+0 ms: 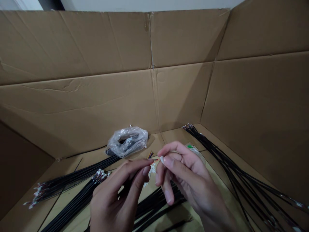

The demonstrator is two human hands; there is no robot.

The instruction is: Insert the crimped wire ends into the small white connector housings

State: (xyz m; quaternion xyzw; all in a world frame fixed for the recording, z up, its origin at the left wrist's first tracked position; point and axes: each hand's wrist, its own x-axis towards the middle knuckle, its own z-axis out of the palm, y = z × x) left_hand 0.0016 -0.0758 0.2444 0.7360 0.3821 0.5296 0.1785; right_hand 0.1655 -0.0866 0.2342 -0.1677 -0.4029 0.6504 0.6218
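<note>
Close together in the middle of the head view, my two hands work at the end of a cable. My left hand (120, 190) pinches thin coloured wires (156, 160), red and orange among them, between thumb and forefinger. A few more loose wires (151, 154), yellow and purple, stick up just behind its fingertips. Between the thumb and forefinger of my right hand (185, 174) is a small white connector (162, 159). The red wire reaches to this connector; whether it sits inside cannot be made out. Below the hands lie black cables (156, 201), partly covered by them.
Cardboard walls (108, 96) enclose the work surface. Bundles of black cables with white connectors (101, 175) lie at left, and another bundle (222, 158) runs along the right wall. A clear plastic bag (127, 141) holding dark coiled cable stands at the back. Small white pieces (153, 169) lie behind my hands.
</note>
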